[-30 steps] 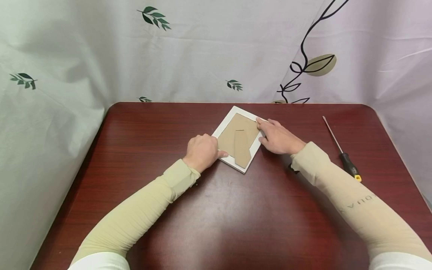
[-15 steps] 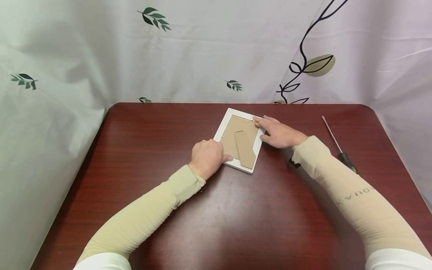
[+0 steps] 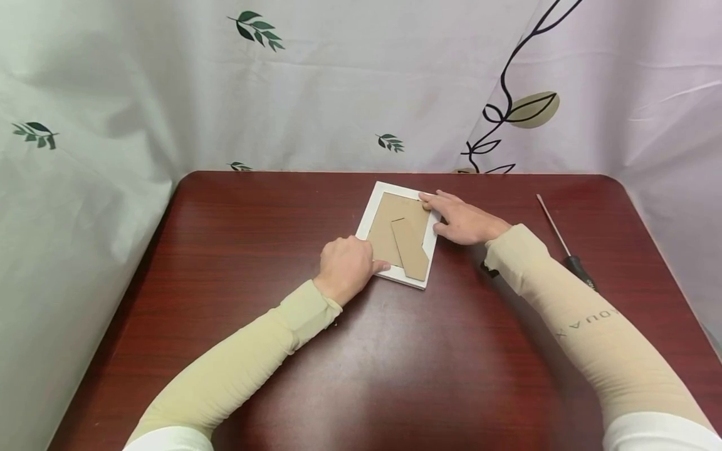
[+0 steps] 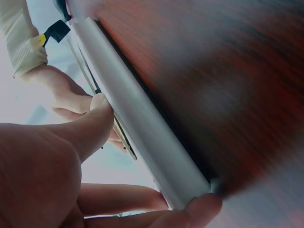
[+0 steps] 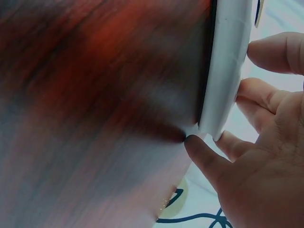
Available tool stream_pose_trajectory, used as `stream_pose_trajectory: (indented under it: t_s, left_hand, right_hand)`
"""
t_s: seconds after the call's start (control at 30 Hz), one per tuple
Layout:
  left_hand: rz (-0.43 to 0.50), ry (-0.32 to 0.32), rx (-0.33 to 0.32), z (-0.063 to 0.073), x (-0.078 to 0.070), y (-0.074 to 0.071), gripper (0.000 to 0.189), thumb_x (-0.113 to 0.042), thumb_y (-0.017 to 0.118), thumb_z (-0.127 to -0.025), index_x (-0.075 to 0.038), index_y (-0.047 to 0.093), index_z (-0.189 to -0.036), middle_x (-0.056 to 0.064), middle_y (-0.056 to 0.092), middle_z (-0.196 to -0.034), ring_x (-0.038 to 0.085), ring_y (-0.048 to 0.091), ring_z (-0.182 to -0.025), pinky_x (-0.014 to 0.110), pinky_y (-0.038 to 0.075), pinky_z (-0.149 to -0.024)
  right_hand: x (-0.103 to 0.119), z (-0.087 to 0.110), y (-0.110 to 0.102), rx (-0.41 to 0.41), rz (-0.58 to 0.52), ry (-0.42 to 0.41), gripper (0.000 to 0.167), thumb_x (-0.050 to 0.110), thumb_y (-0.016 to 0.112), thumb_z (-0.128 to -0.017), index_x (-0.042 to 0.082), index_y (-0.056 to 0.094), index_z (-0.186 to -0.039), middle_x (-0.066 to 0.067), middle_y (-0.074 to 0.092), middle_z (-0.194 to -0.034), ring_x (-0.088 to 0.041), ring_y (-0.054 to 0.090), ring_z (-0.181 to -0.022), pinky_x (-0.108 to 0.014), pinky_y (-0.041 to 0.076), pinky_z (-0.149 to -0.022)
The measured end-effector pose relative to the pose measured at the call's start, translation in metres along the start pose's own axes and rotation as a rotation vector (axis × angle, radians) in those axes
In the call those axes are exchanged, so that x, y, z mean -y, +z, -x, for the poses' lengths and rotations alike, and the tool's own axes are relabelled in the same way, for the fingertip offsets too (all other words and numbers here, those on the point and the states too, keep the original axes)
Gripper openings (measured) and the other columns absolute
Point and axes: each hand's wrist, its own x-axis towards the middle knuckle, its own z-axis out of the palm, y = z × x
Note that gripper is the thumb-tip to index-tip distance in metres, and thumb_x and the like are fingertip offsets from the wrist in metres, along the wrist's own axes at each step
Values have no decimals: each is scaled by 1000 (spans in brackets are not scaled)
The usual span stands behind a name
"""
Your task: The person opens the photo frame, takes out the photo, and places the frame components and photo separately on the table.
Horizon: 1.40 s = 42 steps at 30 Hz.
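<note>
A white picture frame [image 3: 369, 216] lies face down on the table, its brown backing board [image 3: 383, 228] and folded stand leg [image 3: 412, 255] showing. My left hand [image 3: 345, 266] grips the near-left corner; the left wrist view has its thumb on the upper face and its other fingers curled round the end of the frame edge [image 4: 130, 109]. On the far-right side, my right hand [image 3: 465, 222] rests with fingers extended over the border. In the right wrist view those fingers touch the white edge [image 5: 228, 61], and one fingertip reaches down beside the corner near the tabletop.
A screwdriver [image 3: 555, 225] with a black handle lies to the right, its handle end hidden behind the right sleeve. The dark red table [image 3: 254, 219] has its back edge just beyond the frame. A patterned curtain [image 3: 338, 81] hangs behind.
The picture frame has turned on the table, its near corner swinging right and its far corner left. Both hands have moved with it, the left slightly rightward.
</note>
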Motion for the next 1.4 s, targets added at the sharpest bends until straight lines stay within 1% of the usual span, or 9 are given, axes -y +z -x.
stream_pose_trajectory:
  t_s: [0.2,0.4,0.53,0.6,0.67,0.77,1.03,1.17,1.4]
  left_hand:
    - [95,-29,133,-2,13,-6,54,-57,80,-78,-16,55,-53,3,53,-52,31,62,-52,41,49,-44]
    - [115,5,203,-1,30,-11,53,-58,79,-79,-18,54,-54,-1,51,-50,27,59,-51,41,47,-43]
    - [163,54,214,2,38,-11,49,-57,83,-75,-12,63,-81,0,56,-61,25,61,-59,43,49,-49]
    - [183,80,214,4,42,-10,60,-55,85,-73,-10,66,-108,5,65,-78,27,66,-69,45,53,-57]
    - [192,115,210,6,46,-8,78,-51,87,-72,-9,60,-132,10,69,-95,29,69,-77,46,54,-65]
    - [202,180,197,7,52,-6,94,-46,89,-73,-10,48,-149,15,68,-114,32,70,-84,46,55,-71]
    - [192,397,197,-2,69,-5,79,-37,90,-74,-17,58,-143,8,68,-105,21,64,-73,40,55,-63]
    - [167,455,214,-8,73,-3,67,-33,90,-75,-18,65,-135,3,67,-95,18,61,-71,39,54,-64]
    - [199,453,219,-11,74,4,59,-30,89,-77,-19,69,-131,-1,65,-89,17,60,-69,39,54,-62]
  right_hand:
    - [1,1,1,-8,14,-10,63,8,52,-91,-5,37,-151,-18,41,-156,-39,11,-152,-45,11,-123]
    - [1,0,0,-34,32,-15,56,7,52,-88,-5,51,-143,-11,32,-162,-40,18,-151,-47,19,-121]
    - [-1,0,0,-67,20,16,55,6,52,-87,2,56,-141,-9,38,-159,-39,24,-149,-52,26,-118]
    - [-2,-1,1,-88,8,17,54,6,52,-87,3,58,-140,-9,39,-159,-38,26,-149,-53,27,-117]
    - [-2,-1,1,-122,-8,14,52,6,54,-87,3,59,-139,-12,39,-159,-37,28,-148,-53,27,-117]
    - [2,-2,-1,-192,-32,44,50,7,55,-90,2,57,-139,-16,38,-158,-36,33,-146,-52,28,-117]
    - [14,-8,-11,-285,-103,370,50,20,55,-98,3,51,-144,-21,56,-141,-38,55,-122,-54,43,-102]
    - [12,-13,-10,-292,-108,411,49,21,57,-97,2,54,-142,-21,59,-136,-37,57,-122,-53,44,-102]
    - [10,-19,-6,-296,-117,452,47,21,62,-94,-1,60,-136,-22,67,-121,-34,60,-104,-49,47,-94]
